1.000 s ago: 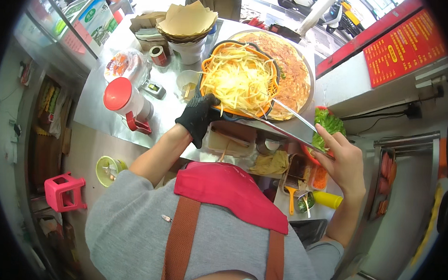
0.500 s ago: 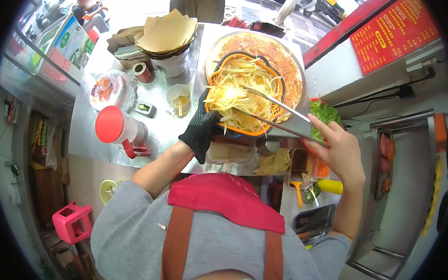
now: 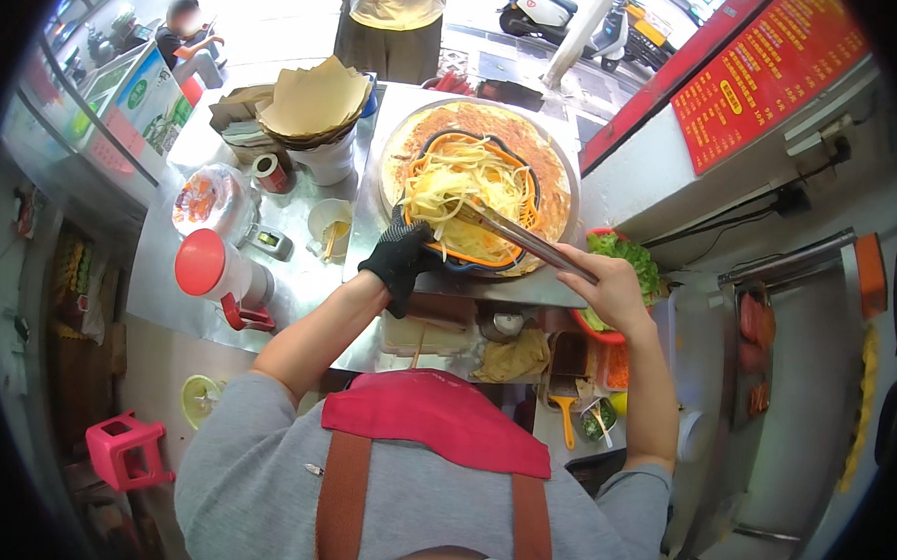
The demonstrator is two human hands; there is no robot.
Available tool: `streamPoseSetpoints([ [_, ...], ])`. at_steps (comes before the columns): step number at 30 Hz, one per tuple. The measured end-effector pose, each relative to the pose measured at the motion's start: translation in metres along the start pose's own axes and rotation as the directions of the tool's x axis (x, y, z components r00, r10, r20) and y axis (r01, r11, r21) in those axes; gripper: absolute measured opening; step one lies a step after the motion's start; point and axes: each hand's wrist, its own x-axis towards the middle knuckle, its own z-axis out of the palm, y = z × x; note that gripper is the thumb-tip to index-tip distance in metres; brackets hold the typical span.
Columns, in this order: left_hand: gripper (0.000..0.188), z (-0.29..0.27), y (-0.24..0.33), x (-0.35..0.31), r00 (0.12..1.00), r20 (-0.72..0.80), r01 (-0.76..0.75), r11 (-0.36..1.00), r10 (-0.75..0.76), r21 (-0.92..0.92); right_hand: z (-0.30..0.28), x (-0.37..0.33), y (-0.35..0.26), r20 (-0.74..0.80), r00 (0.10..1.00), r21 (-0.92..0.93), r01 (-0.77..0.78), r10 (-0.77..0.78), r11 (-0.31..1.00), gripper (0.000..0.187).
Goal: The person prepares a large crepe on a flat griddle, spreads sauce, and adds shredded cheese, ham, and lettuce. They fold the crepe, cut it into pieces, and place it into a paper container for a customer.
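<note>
While the right hand (image 3: pixel 610 287) clasps the tongs (image 3: pixel 547 247), I see their two arms drawn close together, with the tips in among the yellow shreds (image 3: pixel 470 174). They seem to me to be pinching a tuft, though the strands hide the very ends, so I cannot tell how firmly. The gloved left hand (image 3: pixel 401 261) curls round the lower left edge of the basket (image 3: pixel 469 262) and steadies it. That basket, orange within a dark outer shell, sits just above the middle of the frame and holds the shreds in a loose heap.

I judge the work to be partway through: the tongs are already in the heap, but much of it lies inside the basket, so more handling looks left.

Behind the basket, a round pancake (image 3: pixel 551 171) with a reddish coating shows on most sides. Whether the basket rests on it or hangs above it, I cannot tell.

Farther out, lettuce (image 3: pixel 625 256) fills a red bowl (image 3: pixel 607 336) right of centre. Below the basket lie a tan cloth (image 3: pixel 513 357) and a brush with an orange handle (image 3: pixel 567 425). Left of centre stand a cup (image 3: pixel 318 217) and a red-lidded jug (image 3: pixel 240 277); papers (image 3: pixel 316 96) stick up at upper left.
</note>
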Motion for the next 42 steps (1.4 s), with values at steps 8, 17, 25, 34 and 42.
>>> streamPoseSetpoints([
  [8, 0.035, 0.009, 0.003, 0.001, 0.993, -0.053, -0.109, 0.990, 0.105, -0.089, -0.014, 0.003, 0.020, -0.142, 0.990, 0.132, 0.002, 0.017, 0.991, 0.038],
  [17, 0.044, -0.042, 0.002, -0.014, 0.951, -0.124, -0.302, 0.941, 0.285, -0.156, -0.001, 0.010, 0.056, -0.240, 0.958, -0.051, -0.171, 0.154, 0.984, 0.038],
  [25, 0.038, -0.038, 0.017, -0.056, 0.919, -0.247, -0.337, 0.937, 0.306, -0.094, 0.045, 0.018, 0.079, -0.204, 0.927, -0.175, -0.352, 0.316, 0.919, 0.042],
  [34, 0.047, -0.039, 0.006, -0.050, 0.915, -0.226, -0.355, 0.933, 0.334, -0.057, 0.031, 0.018, 0.017, -0.225, 0.960, 0.020, -0.168, 0.168, 0.986, 0.045],
  [42, 0.051, -0.017, -0.013, -0.033, 0.917, -0.168, -0.373, 0.927, 0.360, -0.048, 0.003, 0.008, -0.053, 0.085, 0.996, -0.016, -0.002, 0.003, 1.000, 0.053],
])
